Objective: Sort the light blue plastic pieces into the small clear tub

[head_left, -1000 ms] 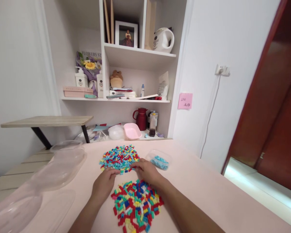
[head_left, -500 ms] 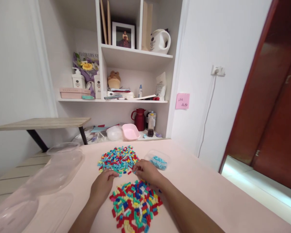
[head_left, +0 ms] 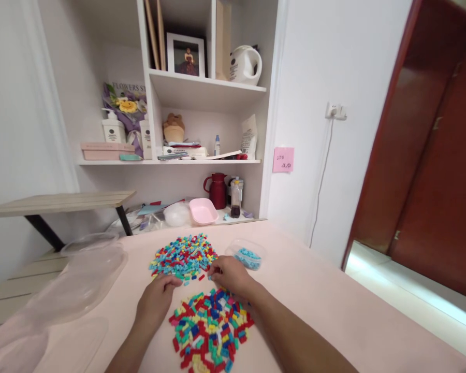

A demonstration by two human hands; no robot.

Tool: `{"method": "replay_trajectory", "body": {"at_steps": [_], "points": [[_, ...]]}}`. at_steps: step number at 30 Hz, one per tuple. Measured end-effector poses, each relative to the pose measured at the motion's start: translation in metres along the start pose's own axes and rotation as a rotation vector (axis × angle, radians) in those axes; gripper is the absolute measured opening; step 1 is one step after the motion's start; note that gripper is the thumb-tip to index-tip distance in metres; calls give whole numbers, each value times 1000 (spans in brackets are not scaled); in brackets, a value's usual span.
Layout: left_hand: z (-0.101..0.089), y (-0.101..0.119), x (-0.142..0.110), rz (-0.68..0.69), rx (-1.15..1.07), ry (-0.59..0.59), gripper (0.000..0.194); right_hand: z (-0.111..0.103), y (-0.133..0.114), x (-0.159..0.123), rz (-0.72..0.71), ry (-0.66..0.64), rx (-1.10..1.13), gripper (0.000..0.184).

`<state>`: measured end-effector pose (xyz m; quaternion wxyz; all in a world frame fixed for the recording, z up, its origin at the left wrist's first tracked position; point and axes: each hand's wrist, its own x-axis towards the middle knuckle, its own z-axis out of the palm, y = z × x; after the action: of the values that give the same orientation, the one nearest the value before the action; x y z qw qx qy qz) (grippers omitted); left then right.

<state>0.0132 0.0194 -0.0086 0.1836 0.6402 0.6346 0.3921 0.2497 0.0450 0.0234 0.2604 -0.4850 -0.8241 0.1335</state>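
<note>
A pile of small toy bricks [head_left: 184,256], largely light blue with red, yellow and green mixed in, lies on the pink tabletop [head_left: 306,300]. At its front left edge is my left hand [head_left: 155,300], fingers curled together; whatever they hold, if anything, is hidden. My right hand [head_left: 233,274] is closed in a pinch at the pile's front right, with a bit of blue by the fingertips that may be a brick. Closer to me, between my forearms, spreads a second pile of larger-looking coloured bricks [head_left: 212,329]. Beyond my right hand stands a clear plastic tub [head_left: 258,248] containing light blue bricks [head_left: 247,257].
Clear plastic containers and lids [head_left: 89,280] lie along the table's left side. At the back, a pink basin [head_left: 203,211], a red jug [head_left: 217,190] and a bottle of dark liquid [head_left: 236,199] stand in the shelf unit [head_left: 207,83]. A wooden bench [head_left: 62,202] is at left.
The view has turned slightly right, so everything sits a little further left. Both hands keep nearly the same places beside the far pile.
</note>
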Motion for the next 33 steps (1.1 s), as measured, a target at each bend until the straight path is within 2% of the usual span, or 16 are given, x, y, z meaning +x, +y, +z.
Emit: {"method": "replay_trajectory", "body": {"at_steps": [3, 6, 10, 15, 18, 20, 21, 24, 26, 29, 33], "points": [[-2, 0, 1, 18, -6, 17, 28, -9, -1, 0, -68, 121, 46, 18], [-3, 0, 2, 7, -16, 39, 27, -27, 2, -1, -97, 316, 100, 17], [-3, 1, 2, -13, -39, 45, 27, -53, 17, -7, 17, 589, 85, 15], [-4, 4, -1, -14, -34, 51, 26, -63, 35, -12, 256, 693, -82, 18], [-3, 5, -3, -2, -58, 61, 26, -58, 34, -11, 237, 724, -78, 24], [-2, 5, -4, -2, -80, 63, 26, -50, 29, -7, 142, 688, 22, 27], [-2, 5, -4, -2, -90, 64, 26, -45, 26, -5, 80, 631, 84, 28], [-1, 2, -3, 8, -111, 65, 25, -26, 17, -2, -55, 374, 178, 29], [0, -1, -3, 22, -119, 67, 25, -13, 12, -1, -65, 221, 147, 33], [1, -3, -2, 25, -119, 67, 26, 2, 8, -2, -51, 62, 89, 41], [1, 0, -4, 17, -112, 64, 26, 10, 4, -2, -5, -17, -16, 44]]}}
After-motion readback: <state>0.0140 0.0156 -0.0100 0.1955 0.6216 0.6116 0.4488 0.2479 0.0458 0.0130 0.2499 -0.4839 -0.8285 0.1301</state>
